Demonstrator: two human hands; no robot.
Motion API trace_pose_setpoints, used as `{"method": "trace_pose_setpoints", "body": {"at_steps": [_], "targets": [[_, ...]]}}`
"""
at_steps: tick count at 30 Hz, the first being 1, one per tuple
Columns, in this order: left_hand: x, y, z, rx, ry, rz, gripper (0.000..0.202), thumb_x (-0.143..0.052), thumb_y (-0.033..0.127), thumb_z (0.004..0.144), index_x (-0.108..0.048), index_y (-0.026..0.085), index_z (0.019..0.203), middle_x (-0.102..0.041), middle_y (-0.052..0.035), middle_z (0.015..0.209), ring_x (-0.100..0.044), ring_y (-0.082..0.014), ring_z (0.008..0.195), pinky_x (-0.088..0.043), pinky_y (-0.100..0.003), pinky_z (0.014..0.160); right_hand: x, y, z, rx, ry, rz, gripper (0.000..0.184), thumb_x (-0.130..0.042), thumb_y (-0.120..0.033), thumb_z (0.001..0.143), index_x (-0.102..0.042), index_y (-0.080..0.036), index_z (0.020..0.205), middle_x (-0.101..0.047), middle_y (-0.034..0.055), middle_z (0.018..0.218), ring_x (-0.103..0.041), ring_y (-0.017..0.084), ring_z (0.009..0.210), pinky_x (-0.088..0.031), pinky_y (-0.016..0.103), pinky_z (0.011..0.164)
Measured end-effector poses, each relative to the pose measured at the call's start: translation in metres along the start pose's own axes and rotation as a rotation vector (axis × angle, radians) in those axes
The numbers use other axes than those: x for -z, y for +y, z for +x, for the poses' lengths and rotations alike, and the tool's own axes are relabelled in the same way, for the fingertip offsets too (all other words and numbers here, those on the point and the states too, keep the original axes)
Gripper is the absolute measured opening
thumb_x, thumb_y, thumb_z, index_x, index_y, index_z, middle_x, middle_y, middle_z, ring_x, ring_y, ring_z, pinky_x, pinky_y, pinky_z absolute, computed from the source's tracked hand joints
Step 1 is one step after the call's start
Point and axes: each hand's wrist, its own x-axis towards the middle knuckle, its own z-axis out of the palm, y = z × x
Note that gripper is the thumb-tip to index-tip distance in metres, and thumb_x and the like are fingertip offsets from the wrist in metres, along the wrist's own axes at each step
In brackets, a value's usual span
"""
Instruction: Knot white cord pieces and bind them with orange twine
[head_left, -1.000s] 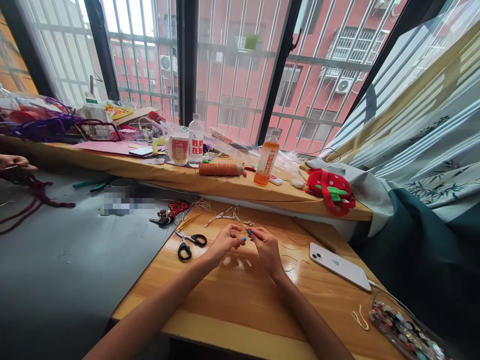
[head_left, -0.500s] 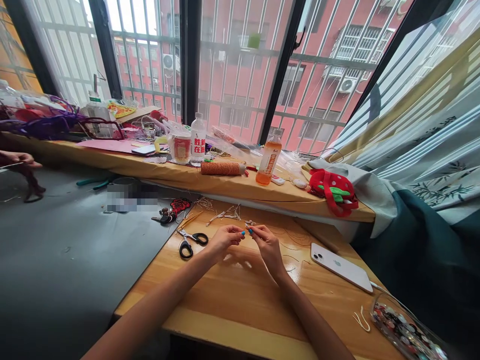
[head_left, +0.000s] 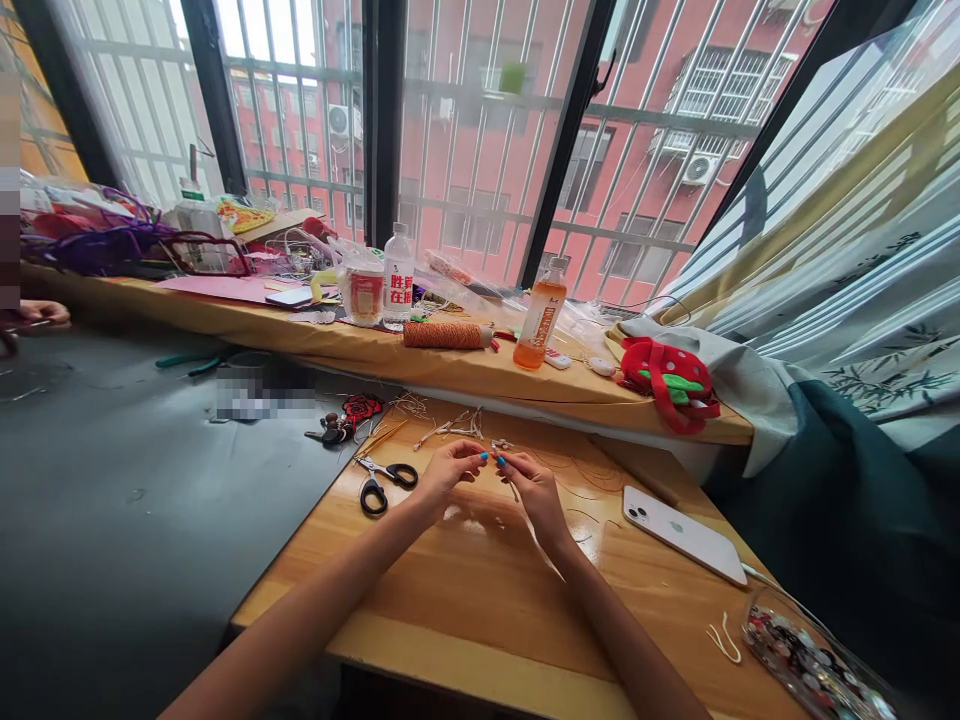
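Observation:
My left hand (head_left: 448,472) and my right hand (head_left: 531,488) meet fingertip to fingertip above the wooden table (head_left: 480,590). Both are pinched closed on a small thin piece between them, too small to name; a short strand hangs below my right fingers. Black-handled scissors (head_left: 380,482) lie just left of my left hand. Short pale cord pieces (head_left: 450,428) are scattered beyond my hands. A white phone (head_left: 679,534) lies face down to the right of my right hand.
On the yellow-covered sill (head_left: 420,360) stand an orange spool (head_left: 444,335), a clear bottle (head_left: 396,277), an orange drink bottle (head_left: 541,315) and a red strawberry pouch (head_left: 667,381). A box of buttons (head_left: 806,660) sits at the table's right corner. Another person's hand (head_left: 41,314) shows far left.
My hands have stayed pinched together, shifting slightly. The other person's hand at far left has drawn back, and the dark red cord there has gone out of view.

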Motion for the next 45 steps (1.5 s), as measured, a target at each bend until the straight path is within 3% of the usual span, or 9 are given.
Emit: {"method": "trace_pose_setpoints", "body": {"at_steps": [11,16,21,29,34,38,45], "targets": [[-0.003,-0.003,-0.001,-0.035,-0.003,0.025,0.023,-0.064,0.026,0.056,-0.056,0.011,0.071,-0.053,0.0007,0.062,-0.046,-0.0065,0.052,-0.037,-0.021,0.053,-0.003,0.001,-0.001,-0.195,0.047,0.235,0.025,-0.059,-0.034,0.065,-0.066,-0.017,0.082,-0.062,0.0036,0.070,-0.053,0.013,0.063,-0.042,0.029,0.061],[-0.002,-0.004,0.000,-0.083,-0.044,0.119,0.021,-0.060,0.027,0.061,-0.058,0.011,0.074,-0.053,-0.0001,0.063,-0.045,-0.0071,0.052,-0.037,-0.020,0.050,-0.002,-0.002,0.000,-0.183,-0.010,0.218,0.022,-0.061,-0.031,0.064,-0.066,-0.016,0.079,-0.060,0.0017,0.067,-0.050,0.010,0.056,-0.039,0.025,0.056],[-0.001,-0.005,0.003,-0.116,-0.062,0.215,0.019,-0.056,0.026,0.062,-0.059,0.010,0.072,-0.053,-0.0006,0.062,-0.044,-0.0072,0.050,-0.038,-0.020,0.048,-0.001,-0.003,0.000,-0.180,-0.037,0.203,0.035,-0.059,-0.031,0.066,-0.060,-0.018,0.098,-0.059,-0.0001,0.067,-0.050,0.010,0.057,-0.040,0.026,0.059],[0.003,-0.010,0.007,-0.186,-0.112,0.538,0.018,-0.048,0.022,0.069,-0.060,0.011,0.076,-0.059,-0.0026,0.069,-0.048,-0.0091,0.053,-0.040,-0.020,0.047,-0.001,-0.005,0.000,-0.182,-0.074,0.221,0.028,-0.062,-0.030,0.064,-0.064,-0.018,0.089,-0.059,-0.0010,0.064,-0.048,0.009,0.055,-0.038,0.025,0.058],[0.008,-0.010,0.009,-0.379,-0.070,0.855,0.015,-0.044,0.016,0.072,-0.058,0.013,0.075,-0.060,-0.0031,0.072,-0.051,-0.0110,0.061,-0.040,-0.021,0.055,0.001,-0.004,0.002,-0.211,-0.073,0.247,0.022,-0.063,-0.030,0.061,-0.067,-0.018,0.079,-0.060,0.0005,0.064,-0.048,0.009,0.055,-0.037,0.025,0.057],[0.009,-0.009,0.007,-0.506,-0.107,1.019,0.015,-0.043,0.016,0.075,-0.057,0.014,0.075,-0.060,-0.0039,0.075,-0.053,-0.0131,0.070,-0.039,-0.022,0.064,0.002,-0.004,0.003,-0.238,-0.067,0.274,0.022,-0.064,-0.031,0.060,-0.067,-0.016,0.076,-0.060,0.0015,0.064,-0.049,0.010,0.057,-0.038,0.025,0.058],[0.013,-0.005,0.008,-0.469,-0.171,1.081,0.013,-0.046,0.016,0.073,-0.058,0.016,0.075,-0.059,-0.0037,0.080,-0.052,-0.0147,0.077,-0.039,-0.024,0.069,0.006,0.003,0.006,-0.181,-0.055,0.173,0.022,-0.063,-0.030,0.060,-0.067,-0.016,0.076,-0.060,0.0008,0.061,-0.048,0.009,0.053,-0.039,0.025,0.056]]}}
